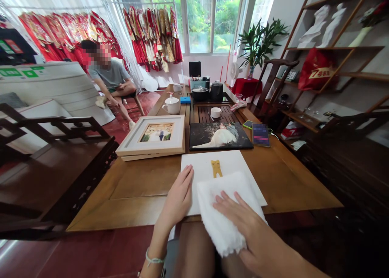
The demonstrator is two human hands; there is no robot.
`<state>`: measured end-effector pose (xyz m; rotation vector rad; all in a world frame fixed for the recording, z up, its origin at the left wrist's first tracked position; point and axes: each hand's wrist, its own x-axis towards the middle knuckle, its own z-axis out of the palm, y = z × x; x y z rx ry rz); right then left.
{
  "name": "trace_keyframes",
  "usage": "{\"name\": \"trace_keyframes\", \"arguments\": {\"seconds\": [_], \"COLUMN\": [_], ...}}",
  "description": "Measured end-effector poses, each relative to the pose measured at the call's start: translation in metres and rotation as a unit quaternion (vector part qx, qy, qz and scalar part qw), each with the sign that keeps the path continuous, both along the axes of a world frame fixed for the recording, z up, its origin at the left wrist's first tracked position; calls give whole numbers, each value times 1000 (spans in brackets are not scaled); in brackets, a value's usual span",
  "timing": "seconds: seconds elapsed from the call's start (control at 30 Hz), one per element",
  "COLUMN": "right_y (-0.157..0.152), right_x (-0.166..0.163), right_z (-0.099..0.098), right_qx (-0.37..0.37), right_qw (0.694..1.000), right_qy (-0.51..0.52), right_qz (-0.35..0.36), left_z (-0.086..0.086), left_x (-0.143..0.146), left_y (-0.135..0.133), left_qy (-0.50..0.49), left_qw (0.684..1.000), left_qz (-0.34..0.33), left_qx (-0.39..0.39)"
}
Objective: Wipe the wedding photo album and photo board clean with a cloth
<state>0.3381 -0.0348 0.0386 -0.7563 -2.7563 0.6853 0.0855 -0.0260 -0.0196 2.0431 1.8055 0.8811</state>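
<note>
at the bottom of the frame, right of centre, the cloth work looks to be under way, not finished: a folded white cloth [215,197] lies over the lower right part of a white board [199,164] and hangs past its near edge. the board's upper part and left strip are bare of cloth and look plain white; whether they are wiped i cannot tell, and the surface beneath the cloth is hidden. a small brown-yellow piece [216,168] sits on the board just beyond the cloth.

the right hand [238,217] rests on top of the cloth, fingers spread wide and nearly flat, pressing rather than pinching; whether its thumb hooks under the edge i cannot tell. the left hand [179,197], also flat, fingers together, touches the board's left edge and grips nothing visible.

beyond the board, on the wooden table [139,184], a framed photo [156,132] lies atop another frame left of centre, and a dark photo panel [217,135] lies in the middle, with a phone [260,134] to its right. farther up stand a small white cup [216,112], a lidded cup [172,105] and a black kettle [216,91]. at upper left a person [112,75] sits before red garments [152,35] on racks.
</note>
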Motion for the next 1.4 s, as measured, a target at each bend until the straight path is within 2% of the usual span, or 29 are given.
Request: {"name": "trace_keyframes", "arguments": {"seconds": [0.17, 0.23, 0.3, 0.47, 0.7, 0.8, 0.9, 1.0, 1.1, 1.2, 1.4], "right_y": [44, 59, 64, 42, 4, 12, 39, 74, 104, 123, 143], "right_x": [2, -2, -6, -2, 31, 43, 45, 36, 17, -9, -70], "right_z": [-10, -12, -13, -8, 7, 3, -6, -10, -6, 4, 27], "right_qx": [-6, 9, 38, 87, 38, 16, 18, 28, 30, 33, 17], "right_qw": [992, 990, 992, 992, 996, 996, 989, 979, 979, 985, 998], "right_qy": [84, 78, 47, -39, -63, -31, 15, 47, 20, -1, -14], "right_qz": [-97, -120, -114, -78, -41, -78, -147, -198, -202, -172, -67], "left_z": [-2, -2, -2, 0, 0, -1, -1, -1, -2, -2, 0], "left_x": [-1, -1, -1, 0, 0, 0, -1, -1, -1, -1, -1], "left_y": [-1, -1, -1, -1, -1, -1, -1, -2, -2, -1, -1], "left_qy": [-2, -4, -7, -4, -12, -13, -13, -14, -16, -11, -11], "left_qw": [1000, 1000, 1000, 1000, 1000, 1000, 1000, 1000, 1000, 1000, 1000], "left_qz": [0, -1, 0, 1, -4, -4, -4, -4, -3, -6, -10], "left_qx": [2, 2, 1, -5, 7, 8, 11, 13, 16, 18, 17]}}
